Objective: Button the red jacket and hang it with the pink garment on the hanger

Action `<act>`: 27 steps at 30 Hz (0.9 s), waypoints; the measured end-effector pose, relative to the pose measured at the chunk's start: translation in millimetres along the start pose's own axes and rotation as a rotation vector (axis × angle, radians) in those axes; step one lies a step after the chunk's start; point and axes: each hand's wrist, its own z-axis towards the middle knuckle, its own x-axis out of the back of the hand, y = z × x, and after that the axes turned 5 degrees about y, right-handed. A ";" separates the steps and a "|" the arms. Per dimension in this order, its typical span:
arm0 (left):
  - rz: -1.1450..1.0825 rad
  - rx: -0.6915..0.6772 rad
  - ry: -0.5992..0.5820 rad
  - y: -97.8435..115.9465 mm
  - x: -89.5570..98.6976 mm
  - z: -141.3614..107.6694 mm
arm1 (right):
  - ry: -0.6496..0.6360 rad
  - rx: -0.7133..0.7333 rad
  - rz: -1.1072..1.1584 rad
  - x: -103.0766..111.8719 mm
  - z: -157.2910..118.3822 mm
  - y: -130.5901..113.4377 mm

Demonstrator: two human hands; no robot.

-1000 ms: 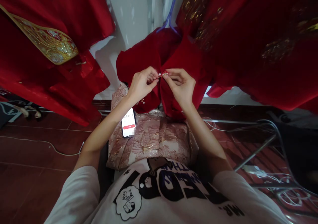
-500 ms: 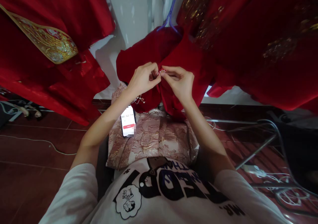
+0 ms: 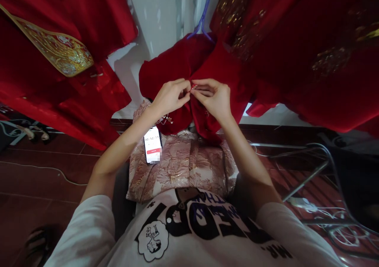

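Observation:
A red garment hangs from a purple hanger in front of me. At its middle, my left hand has its fingers closed at the garment's front, and what they hold is hidden. Right beside it, my right hand pinches a small beaded trim piece between thumb and forefinger. The fingertips of both hands nearly meet. Another beaded piece shows below my left wrist. Pink brocade fabric covers my lap, and a phone showing a timer lies on it.
More red garments with gold decoration hang at the left, and others at the right. A metal-framed chair and white cables are at the lower right. A dark sandal shows at the lower left.
My left fingers have closed in slightly toward the right hand, covering part of the beaded piece. A sandal has come into view at the lower left.

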 end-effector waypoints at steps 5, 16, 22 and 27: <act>-0.222 0.068 -0.016 -6.3 -8.4 -13.6 | -0.105 0.111 -0.130 8.5 -11.9 -6.4; -0.203 0.220 0.087 -65.7 14.8 -84.5 | -0.382 -0.221 -0.403 99.1 -6.4 7.2; -0.315 0.265 0.015 -64.5 13.6 -85.3 | -0.362 -0.251 -0.180 113.9 -11.4 -31.8; -0.411 0.255 -0.073 -61.3 4.5 -85.7 | -0.496 -0.255 0.060 98.2 -22.0 -69.9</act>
